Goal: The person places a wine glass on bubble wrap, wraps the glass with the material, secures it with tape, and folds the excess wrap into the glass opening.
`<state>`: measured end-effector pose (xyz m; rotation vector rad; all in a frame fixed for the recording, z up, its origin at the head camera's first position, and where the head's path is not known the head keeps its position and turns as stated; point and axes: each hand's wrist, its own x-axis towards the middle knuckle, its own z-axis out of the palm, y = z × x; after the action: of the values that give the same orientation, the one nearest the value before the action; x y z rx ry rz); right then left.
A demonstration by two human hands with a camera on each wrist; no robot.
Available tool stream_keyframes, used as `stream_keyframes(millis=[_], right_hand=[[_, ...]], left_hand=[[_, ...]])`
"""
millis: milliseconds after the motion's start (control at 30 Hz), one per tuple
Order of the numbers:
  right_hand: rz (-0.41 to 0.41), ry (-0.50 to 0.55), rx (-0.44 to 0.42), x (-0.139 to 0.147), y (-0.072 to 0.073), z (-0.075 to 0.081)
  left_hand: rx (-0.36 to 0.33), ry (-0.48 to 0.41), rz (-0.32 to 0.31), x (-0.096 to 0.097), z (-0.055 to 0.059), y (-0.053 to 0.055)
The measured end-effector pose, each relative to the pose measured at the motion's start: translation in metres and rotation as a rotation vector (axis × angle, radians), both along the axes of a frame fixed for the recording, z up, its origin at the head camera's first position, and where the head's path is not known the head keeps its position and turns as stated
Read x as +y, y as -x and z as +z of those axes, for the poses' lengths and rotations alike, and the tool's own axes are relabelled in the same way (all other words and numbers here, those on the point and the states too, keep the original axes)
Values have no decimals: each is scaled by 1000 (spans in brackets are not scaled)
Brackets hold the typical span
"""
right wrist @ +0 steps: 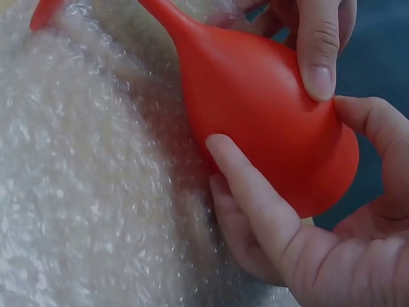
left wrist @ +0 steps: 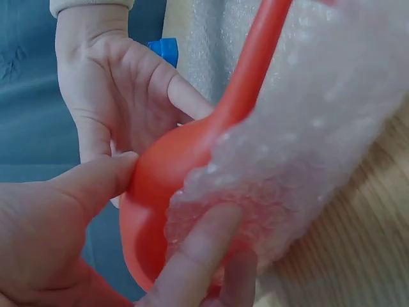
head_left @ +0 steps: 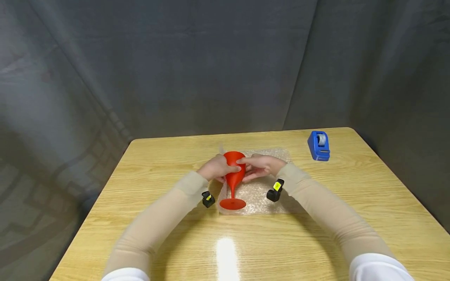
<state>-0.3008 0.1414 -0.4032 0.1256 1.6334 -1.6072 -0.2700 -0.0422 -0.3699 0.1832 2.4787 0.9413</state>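
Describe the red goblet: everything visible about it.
The red goblet is one opaque, smooth piece, plastic by its look: a rounded bowl, a thin stem and a round flat foot. It lies on its side on the bubble wrap, foot toward the person, mouth away. The left hand and right hand grip the bowl from either side, and the left fingers press wrap against it.

My bare left hand (head_left: 217, 168) and right hand (head_left: 261, 166), snug beige sleeves (head_left: 327, 212) to the wrists, white cuffs at the lower frame corners, small black-and-yellow wrist cameras (head_left: 275, 190).
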Motion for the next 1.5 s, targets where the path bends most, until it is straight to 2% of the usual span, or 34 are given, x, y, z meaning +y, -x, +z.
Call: stream_keyframes(millis=[100, 167, 333, 433, 667, 900, 1000, 1067, 1133, 1233, 1300, 1367, 1500], right_hand=[[17, -1, 10, 4, -1, 1], [21, -56, 46, 4, -3, 3], [36, -364, 261, 0, -13, 17], [45, -451, 340, -4, -17, 25], [2, -388, 274, -14, -20, 25], [-62, -396, 241, -21, -18, 22], [-64, -393, 234, -22, -18, 22], [-61, -385, 228, -22, -18, 22], [-53, -368, 226, -22, -18, 21], [-55, -344, 218, -22, -19, 19], [-55, -331, 219, -22, -19, 18], [-59, -322, 216, -21, -19, 17], [-50, -298, 209, -19, -19, 15]], left_hand=[[32, 73, -8, 6, 2, 0], [43, 105, -13, 9, 3, 0], [52, 150, -11, 12, 3, 0], [54, 162, -9, 13, 3, 1], [56, 188, -26, 14, 3, -1], [72, 213, -50, 14, 5, -2], [64, 164, -59, 11, 6, -1], [31, 90, -74, 6, 6, -1], [-39, -23, -86, 0, 8, 0], [-184, -180, -81, -9, 11, 4], [-267, -248, -54, -14, 13, 7], [-323, -281, -16, -18, 15, 11], [-355, -320, 61, -23, 11, 15]])
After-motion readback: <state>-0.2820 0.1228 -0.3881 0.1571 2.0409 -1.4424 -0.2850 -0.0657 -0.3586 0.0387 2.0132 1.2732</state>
